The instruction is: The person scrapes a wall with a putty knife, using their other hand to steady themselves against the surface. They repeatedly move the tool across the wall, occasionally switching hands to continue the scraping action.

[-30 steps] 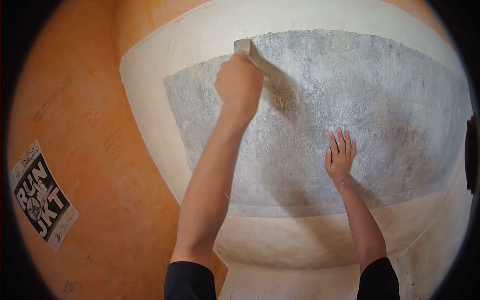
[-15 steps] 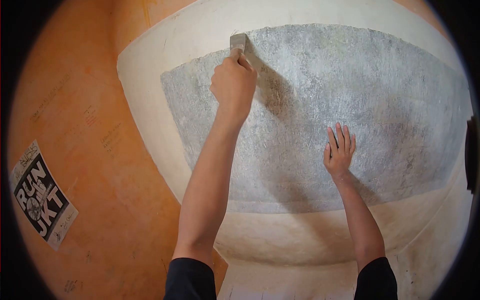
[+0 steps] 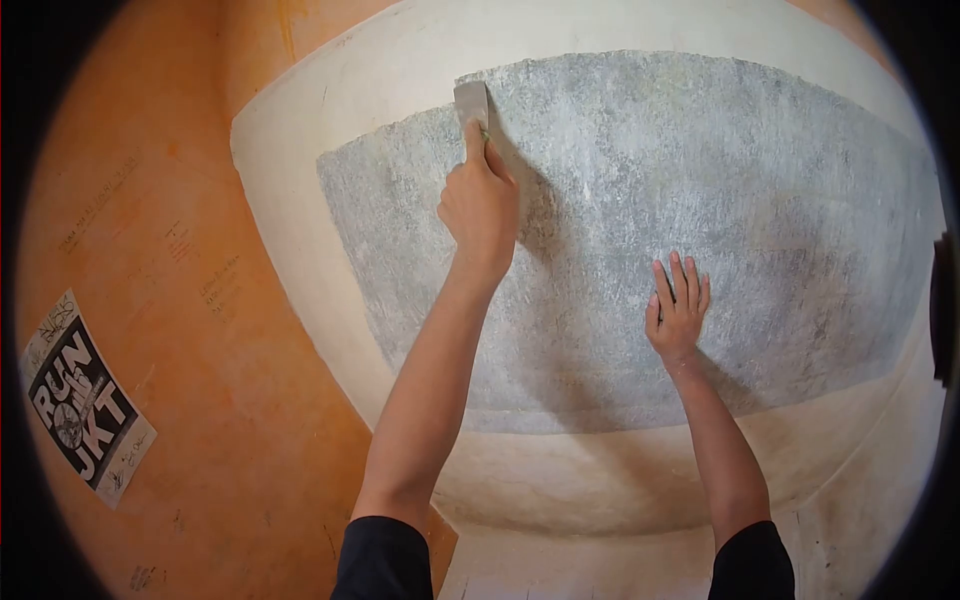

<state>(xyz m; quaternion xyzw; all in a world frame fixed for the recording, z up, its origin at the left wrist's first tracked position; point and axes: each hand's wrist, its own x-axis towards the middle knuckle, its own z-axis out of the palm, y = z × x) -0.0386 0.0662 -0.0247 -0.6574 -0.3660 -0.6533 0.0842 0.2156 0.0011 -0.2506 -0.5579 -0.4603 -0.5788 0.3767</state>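
Note:
My left hand (image 3: 482, 208) is wrapped round the handle of a scraper (image 3: 471, 101) with a flat metal blade. The blade lies against the wall at the upper left edge of a rough grey patch (image 3: 620, 180), where the patch meets a cream border (image 3: 370, 85). Lower and to the right, my right hand (image 3: 679, 315) rests on the grey patch with its fingers spread and holds nothing. Most of the scraper's handle is hidden in my left hand.
An orange wall (image 3: 230, 380) with faint handwriting stands on the left. A black and white poster (image 3: 85, 400) is stuck on it. Below the grey patch the cream surface curves (image 3: 570, 480). Something dark (image 3: 942, 310) shows at the right edge.
My left hand and the scraper have moved slightly down, with the blade more upright. A narrow strip beside the blade at the patch's top edge now shows grey. My right hand has hardly moved.

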